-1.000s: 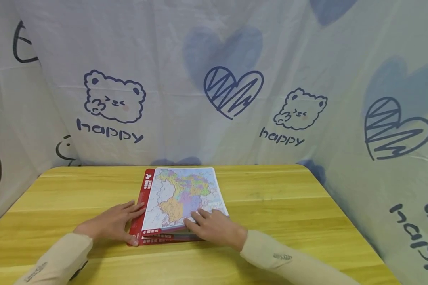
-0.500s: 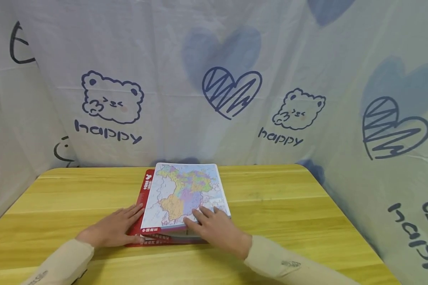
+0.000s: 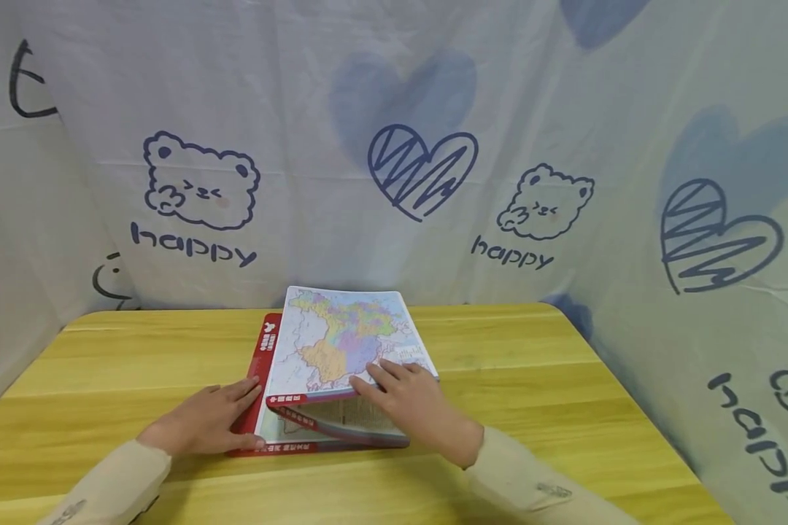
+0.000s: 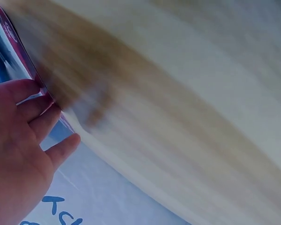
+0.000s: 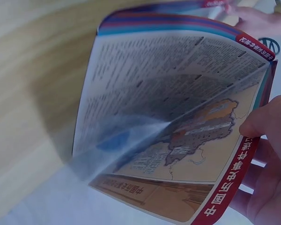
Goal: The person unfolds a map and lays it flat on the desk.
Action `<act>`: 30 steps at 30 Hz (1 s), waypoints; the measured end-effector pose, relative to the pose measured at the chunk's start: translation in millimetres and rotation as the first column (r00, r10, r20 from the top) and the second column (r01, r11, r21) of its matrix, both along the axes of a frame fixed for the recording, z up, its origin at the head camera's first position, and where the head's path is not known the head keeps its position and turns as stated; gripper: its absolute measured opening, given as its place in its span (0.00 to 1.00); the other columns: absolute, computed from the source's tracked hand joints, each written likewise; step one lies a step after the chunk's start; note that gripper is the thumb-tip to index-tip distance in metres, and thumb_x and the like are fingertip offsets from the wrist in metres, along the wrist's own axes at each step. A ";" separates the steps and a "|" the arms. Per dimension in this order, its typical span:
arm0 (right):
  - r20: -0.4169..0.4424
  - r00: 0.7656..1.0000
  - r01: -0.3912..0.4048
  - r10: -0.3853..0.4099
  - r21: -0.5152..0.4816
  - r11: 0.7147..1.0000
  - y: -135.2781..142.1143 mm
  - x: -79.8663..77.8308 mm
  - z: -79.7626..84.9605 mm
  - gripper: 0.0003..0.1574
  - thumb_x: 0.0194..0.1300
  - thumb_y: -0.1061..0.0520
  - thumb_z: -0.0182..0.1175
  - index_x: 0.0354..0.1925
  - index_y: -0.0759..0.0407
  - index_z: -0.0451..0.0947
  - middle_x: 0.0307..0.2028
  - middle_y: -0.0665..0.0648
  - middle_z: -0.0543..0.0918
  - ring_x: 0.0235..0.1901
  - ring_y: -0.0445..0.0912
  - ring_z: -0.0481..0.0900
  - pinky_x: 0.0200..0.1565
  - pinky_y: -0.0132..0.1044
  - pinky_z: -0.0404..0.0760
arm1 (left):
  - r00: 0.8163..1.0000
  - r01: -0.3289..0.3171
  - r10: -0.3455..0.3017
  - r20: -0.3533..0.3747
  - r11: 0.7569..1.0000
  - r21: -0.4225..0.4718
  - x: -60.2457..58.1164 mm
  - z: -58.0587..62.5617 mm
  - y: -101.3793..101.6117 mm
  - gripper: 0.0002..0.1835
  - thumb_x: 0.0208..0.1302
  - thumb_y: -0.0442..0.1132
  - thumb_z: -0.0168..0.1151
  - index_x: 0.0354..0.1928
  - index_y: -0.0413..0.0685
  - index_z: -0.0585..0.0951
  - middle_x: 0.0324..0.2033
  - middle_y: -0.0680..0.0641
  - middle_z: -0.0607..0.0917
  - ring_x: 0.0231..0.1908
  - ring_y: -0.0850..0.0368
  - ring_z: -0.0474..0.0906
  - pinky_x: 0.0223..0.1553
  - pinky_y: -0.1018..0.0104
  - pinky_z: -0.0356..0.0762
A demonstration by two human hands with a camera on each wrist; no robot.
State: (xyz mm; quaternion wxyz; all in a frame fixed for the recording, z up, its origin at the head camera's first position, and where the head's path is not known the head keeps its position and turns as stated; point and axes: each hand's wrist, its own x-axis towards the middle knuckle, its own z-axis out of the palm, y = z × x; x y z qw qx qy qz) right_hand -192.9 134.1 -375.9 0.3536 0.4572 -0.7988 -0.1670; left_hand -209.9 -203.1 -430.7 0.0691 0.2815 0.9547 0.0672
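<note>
Near the table's middle lies a stack of glossy map sheets. My right hand [image 3: 420, 408] pinches the near edge of the top map sheet [image 3: 335, 343], fingers on its printed face. That edge is raised and tilted above the lower sheets [image 3: 341, 436]. In the right wrist view, the thumb of the right hand [image 5: 274, 159] lies on the inner side of a red-edged sheet [image 5: 196, 140], fingers behind it. Flat over the red left margin [image 3: 248, 419] rests my left hand [image 3: 203, 421], fingers spread. The left wrist view shows the left hand [image 4: 18, 131] with fingertips at the stack's edge.
The stack lies on a yellow wood-grain table [image 3: 519, 408] with rounded far corners. A white curtain [image 3: 315, 219] printed with bears and hearts hangs close behind the table and along both sides.
The top map sheet has risen at its near edge and shifted away and right with my right hand. The gap beneath has widened, showing a printed page. My left hand stays at the left margin.
</note>
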 end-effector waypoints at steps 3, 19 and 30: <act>-0.013 1.000 0.000 0.000 -0.009 1.000 4.4 -0.7 5.4 0.25 0.58 0.57 0.69 0.55 0.47 0.78 0.47 0.51 0.83 0.44 0.44 0.82 0.33 0.34 0.82 | 1.000 -0.014 0.014 0.000 1.000 -0.013 0.6 0.8 0.8 0.53 0.56 0.73 0.55 0.65 0.30 0.69 0.65 0.32 0.67 0.62 0.33 0.65 0.59 0.37 0.63; -0.047 0.999 0.007 -0.008 -0.023 1.000 20.6 -1.2 31.0 0.26 0.57 0.58 0.70 0.55 0.51 0.79 0.48 0.53 0.84 0.44 0.46 0.83 0.37 0.37 0.83 | 0.999 -0.030 0.030 0.015 0.999 -0.031 0.4 -0.6 -4.5 0.54 0.50 0.72 0.61 0.65 0.31 0.69 0.64 0.32 0.68 0.62 0.33 0.66 0.57 0.36 0.65; -0.071 0.997 -0.010 0.002 -0.125 0.992 44.5 -4.7 51.7 0.26 0.53 0.58 0.73 0.52 0.55 0.81 0.46 0.55 0.85 0.44 0.48 0.84 0.41 0.41 0.84 | 0.999 -0.037 0.038 0.013 0.999 -0.031 1.8 -3.2 -12.4 0.52 0.51 0.71 0.61 0.66 0.34 0.69 0.65 0.34 0.68 0.62 0.31 0.63 0.58 0.35 0.63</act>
